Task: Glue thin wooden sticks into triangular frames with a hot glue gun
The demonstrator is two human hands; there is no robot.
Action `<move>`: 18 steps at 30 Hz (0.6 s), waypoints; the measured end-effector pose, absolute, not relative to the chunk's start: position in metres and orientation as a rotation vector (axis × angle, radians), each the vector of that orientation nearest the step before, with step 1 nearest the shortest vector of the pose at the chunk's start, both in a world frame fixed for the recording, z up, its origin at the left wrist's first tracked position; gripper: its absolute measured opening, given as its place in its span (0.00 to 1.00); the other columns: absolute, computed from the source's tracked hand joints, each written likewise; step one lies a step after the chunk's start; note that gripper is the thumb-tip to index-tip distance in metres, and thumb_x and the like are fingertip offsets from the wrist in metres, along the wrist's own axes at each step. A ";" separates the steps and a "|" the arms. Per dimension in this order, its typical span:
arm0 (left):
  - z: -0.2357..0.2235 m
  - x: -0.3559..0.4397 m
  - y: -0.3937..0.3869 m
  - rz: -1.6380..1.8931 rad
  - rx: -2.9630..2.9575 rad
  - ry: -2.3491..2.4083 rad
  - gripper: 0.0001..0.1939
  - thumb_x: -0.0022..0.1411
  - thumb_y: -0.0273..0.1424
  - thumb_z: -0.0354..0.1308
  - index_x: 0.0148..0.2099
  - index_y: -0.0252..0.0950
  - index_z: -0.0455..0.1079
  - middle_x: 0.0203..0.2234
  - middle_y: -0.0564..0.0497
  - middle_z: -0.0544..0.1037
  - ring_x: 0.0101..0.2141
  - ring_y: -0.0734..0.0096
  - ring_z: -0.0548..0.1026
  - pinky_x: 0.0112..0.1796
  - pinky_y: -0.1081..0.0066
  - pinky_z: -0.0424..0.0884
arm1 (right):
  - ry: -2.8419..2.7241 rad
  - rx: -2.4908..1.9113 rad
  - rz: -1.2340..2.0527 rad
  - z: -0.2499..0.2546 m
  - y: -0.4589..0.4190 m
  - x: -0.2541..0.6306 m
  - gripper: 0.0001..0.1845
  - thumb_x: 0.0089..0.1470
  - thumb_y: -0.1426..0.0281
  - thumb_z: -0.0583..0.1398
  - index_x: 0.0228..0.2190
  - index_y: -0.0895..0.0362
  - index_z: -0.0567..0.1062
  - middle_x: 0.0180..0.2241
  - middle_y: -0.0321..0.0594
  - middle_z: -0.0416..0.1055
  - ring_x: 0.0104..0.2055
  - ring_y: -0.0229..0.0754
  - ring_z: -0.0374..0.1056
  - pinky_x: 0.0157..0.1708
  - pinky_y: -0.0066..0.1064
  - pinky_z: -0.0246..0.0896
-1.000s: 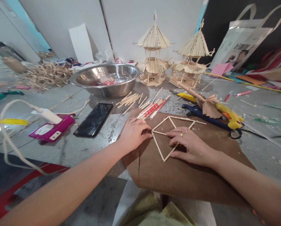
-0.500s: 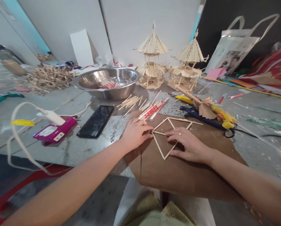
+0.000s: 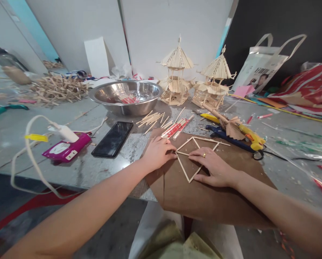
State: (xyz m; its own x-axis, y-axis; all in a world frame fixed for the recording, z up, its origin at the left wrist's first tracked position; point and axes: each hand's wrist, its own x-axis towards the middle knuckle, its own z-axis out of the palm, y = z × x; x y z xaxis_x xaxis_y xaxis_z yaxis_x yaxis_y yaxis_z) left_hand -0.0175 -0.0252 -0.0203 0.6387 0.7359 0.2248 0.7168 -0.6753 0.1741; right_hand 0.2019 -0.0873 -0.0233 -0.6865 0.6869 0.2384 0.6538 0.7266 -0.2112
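Sticks joined into a many-sided frame [image 3: 183,168] lie flat on a brown sheet [image 3: 204,207], near the table's [image 3: 82,174] edge. Two inner sticks run toward the middle, where the right hand [image 3: 216,168] hides their ends; one far stick juts past the right corner.

The left hand [image 3: 158,153] is at the frame's left corner, thumb and forefinger drawn narrowly together — whether they pinch the stick or only press it, I cannot tell. The right hand, a ring on one finger, rests over the right part with thumb and fingers apart, the near right stick passing beneath; how firm its hold is, I cannot tell.

Just beyond the sheet's far left edge lie red-and-white packaged sticks [image 3: 177,128] and loose sticks [image 3: 151,118]. A phone [image 3: 112,139] sits left. Farther off — a metal basin [image 3: 128,109] and two stick pagodas [image 3: 177,62]. A glue gun [image 3: 255,141] lies far right of the frame.
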 end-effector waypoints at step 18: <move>-0.024 -0.020 -0.023 0.468 2.772 1.182 0.14 0.50 0.43 0.52 0.35 0.42 0.70 0.31 0.52 0.69 0.36 0.68 0.62 0.38 0.67 0.57 | -2.431 -1.695 -0.082 -0.011 -0.087 0.156 0.20 0.48 0.56 0.49 0.32 0.58 0.72 0.33 0.43 0.69 0.37 0.45 0.62 0.36 0.34 0.54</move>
State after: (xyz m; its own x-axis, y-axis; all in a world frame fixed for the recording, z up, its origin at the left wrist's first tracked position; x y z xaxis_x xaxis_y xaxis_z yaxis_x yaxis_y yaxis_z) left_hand -0.0196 -0.0227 -0.0237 0.6531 0.7173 0.2428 0.6893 -0.6958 0.2018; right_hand 0.1564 -0.0874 -0.0112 -0.3359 0.9253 0.1758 0.9351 0.3500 -0.0557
